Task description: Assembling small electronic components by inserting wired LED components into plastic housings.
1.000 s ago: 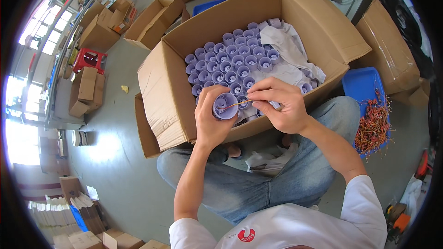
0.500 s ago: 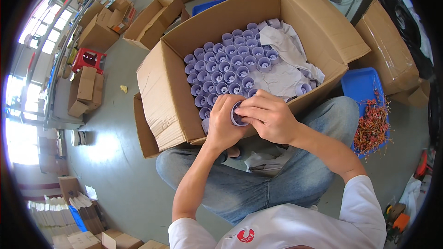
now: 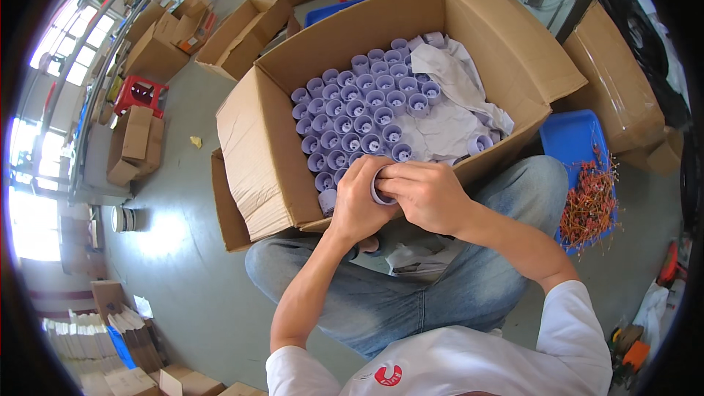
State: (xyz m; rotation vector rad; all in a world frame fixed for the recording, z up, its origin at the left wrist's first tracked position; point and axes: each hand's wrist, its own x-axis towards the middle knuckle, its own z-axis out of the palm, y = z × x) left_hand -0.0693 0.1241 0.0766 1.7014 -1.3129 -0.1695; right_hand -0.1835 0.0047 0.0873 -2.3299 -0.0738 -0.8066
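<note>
Over the near edge of a large open cardboard box [image 3: 249, 154], my left hand [image 3: 358, 202] is wrapped round a pale purple plastic cup [image 3: 383, 199], its mouth tilted up toward me. The fingers of my right hand [image 3: 429, 192] reach into that cup, pinched together; whatever they grip inside is hidden. Many similar purple cups [image 3: 363, 124] stand upright in rows in the box, small white parts visible at their bottoms. A lone cup [image 3: 479, 144] sits apart at the box's right side, near crumpled white paper [image 3: 458, 77].
A blue tray [image 3: 572, 132] at my right holds a pile of thin red wired parts [image 3: 590, 202]. Another carton [image 3: 616, 81] stands beyond it. Further boxes [image 3: 246, 33] and a red stool [image 3: 141, 94] are on the floor to the left. My crossed legs are under my hands.
My right fingers have pushed deeper into the cup, and the right hand has turned slightly. The held cup has shifted a little right and down. The cups in the box stay put.
</note>
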